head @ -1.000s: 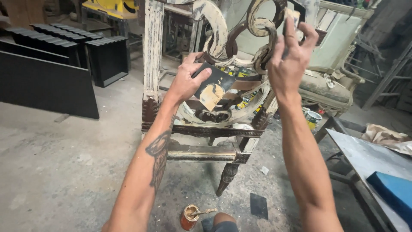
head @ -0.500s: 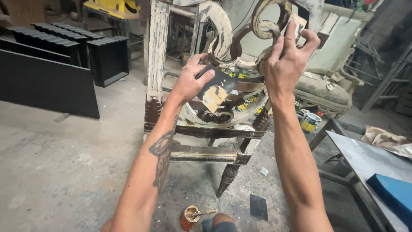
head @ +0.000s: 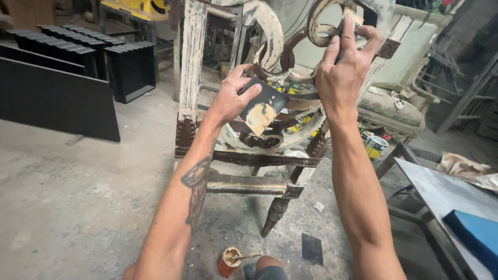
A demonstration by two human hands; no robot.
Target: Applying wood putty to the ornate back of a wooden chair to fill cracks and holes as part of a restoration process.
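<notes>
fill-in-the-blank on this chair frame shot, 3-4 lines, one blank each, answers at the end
1. The left hand holds a dark sheet smeared with ____ paste.
2. The right hand presses a small pad against the chair's carved ____.
3. On the floor by the person's knee stands a small tin with a ____ resting in it.
4. The blue block lies on the grey ____ at the right.

Missing words: yellowish; scroll; stick; table

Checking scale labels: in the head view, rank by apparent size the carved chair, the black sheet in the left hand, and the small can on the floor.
1. Carved chair, by far.
2. Black sheet, held in the left hand.
3. Can.
The sheet is nearer the camera, so the last two are less sure.
</notes>
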